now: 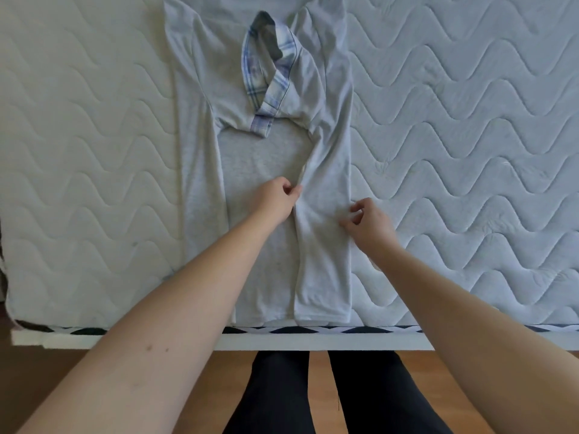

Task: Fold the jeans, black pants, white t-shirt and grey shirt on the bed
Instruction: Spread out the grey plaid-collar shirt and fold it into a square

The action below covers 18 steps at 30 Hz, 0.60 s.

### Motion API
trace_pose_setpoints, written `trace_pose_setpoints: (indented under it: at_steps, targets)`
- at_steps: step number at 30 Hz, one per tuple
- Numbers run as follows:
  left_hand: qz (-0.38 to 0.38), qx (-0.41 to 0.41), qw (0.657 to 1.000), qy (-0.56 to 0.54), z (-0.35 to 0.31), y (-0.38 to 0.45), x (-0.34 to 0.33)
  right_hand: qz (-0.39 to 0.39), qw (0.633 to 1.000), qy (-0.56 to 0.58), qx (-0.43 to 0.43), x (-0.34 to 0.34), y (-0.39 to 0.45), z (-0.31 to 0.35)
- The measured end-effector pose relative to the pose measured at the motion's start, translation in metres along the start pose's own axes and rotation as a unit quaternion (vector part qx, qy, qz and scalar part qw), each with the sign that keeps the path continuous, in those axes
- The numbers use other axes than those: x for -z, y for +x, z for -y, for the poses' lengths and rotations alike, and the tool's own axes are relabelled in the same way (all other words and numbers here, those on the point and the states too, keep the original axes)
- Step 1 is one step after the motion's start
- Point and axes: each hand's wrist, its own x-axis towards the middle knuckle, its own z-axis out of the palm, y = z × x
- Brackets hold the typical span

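The grey shirt lies lengthwise on the bed, hem at the near edge, blue plaid collar towards the far side. Both of its long sides are folded inward, so it forms a narrow strip. My left hand pinches the inner edge of the right-hand folded panel at the shirt's middle. My right hand hovers over the outer right edge of that panel, fingers curled and slightly apart, holding nothing. The jeans, black pants and white t-shirt are out of view.
The white quilted mattress extends on both sides of the shirt. Its near edge runs across the bottom, above a wooden floor. My legs in black trousers stand just below it.
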Motion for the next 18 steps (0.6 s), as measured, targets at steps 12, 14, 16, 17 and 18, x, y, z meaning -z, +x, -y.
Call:
trace_pose_setpoints:
  at_steps: [12, 14, 16, 17, 18]
  targets:
    - [-0.304, -0.077, 0.949, 0.037, -0.067, 0.085, 0.073, -0.089, 0.983, -0.018, 0.159, 0.036, 0.062, 0.084]
    - [-0.306, -0.035, 0.949, 0.073, -0.079, 0.108, 0.093, -0.077, 0.981, -0.031, 0.174, 0.039, 0.072, 0.1]
    - [-0.262, -0.028, 0.962, 0.068, -0.094, 0.132, 0.111, -0.063, 0.981, -0.036, 0.18, 0.039, 0.08, 0.113]
    - [-0.234, -0.03, 0.969, 0.069, -0.102, 0.144, 0.119, -0.063, 0.98, -0.042, 0.182, 0.039, 0.084, 0.118]
    - [-0.203, -0.034, 0.975, 0.083, -0.111, 0.154, 0.125, -0.066, 0.979, -0.047, 0.185, 0.039, 0.087, 0.122]
